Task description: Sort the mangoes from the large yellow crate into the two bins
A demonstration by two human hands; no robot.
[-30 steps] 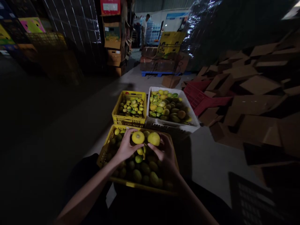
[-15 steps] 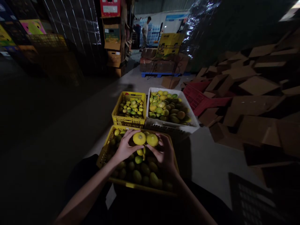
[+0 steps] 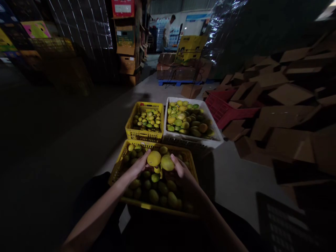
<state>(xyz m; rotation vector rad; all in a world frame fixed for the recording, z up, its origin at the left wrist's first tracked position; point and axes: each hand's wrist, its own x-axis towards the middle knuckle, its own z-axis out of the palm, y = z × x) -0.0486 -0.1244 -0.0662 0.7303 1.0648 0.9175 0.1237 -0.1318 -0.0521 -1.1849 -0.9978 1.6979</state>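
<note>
Across a dim concrete floor, a sprawling heap of brown cardboard boxes fills the right side of the scene, while a tall column of cartons with a red one at its top rises at left of center. Between them in the background, a blue pallet carries brown packages and yellow cartons, and beyond it stands a person in a white top. In the foreground, a wide yellow crate, largely in shadow, holds a load of green and yellow fruit; just past its far edge sit a white crate at right and a smaller yellow crate at left, both stocked with similar fruit. Over the nearest crate, a worker's two bare hands each grip one piece: the left hand pinches a round yellow fruit, its thumb at the outer side, and the right hand pinches a greener yellow fruit, its thumb against the near right edge. Most of the fingers are hidden. The two pieces are side by side, the right one slightly lower; whether they touch is impossible to tell.
</note>
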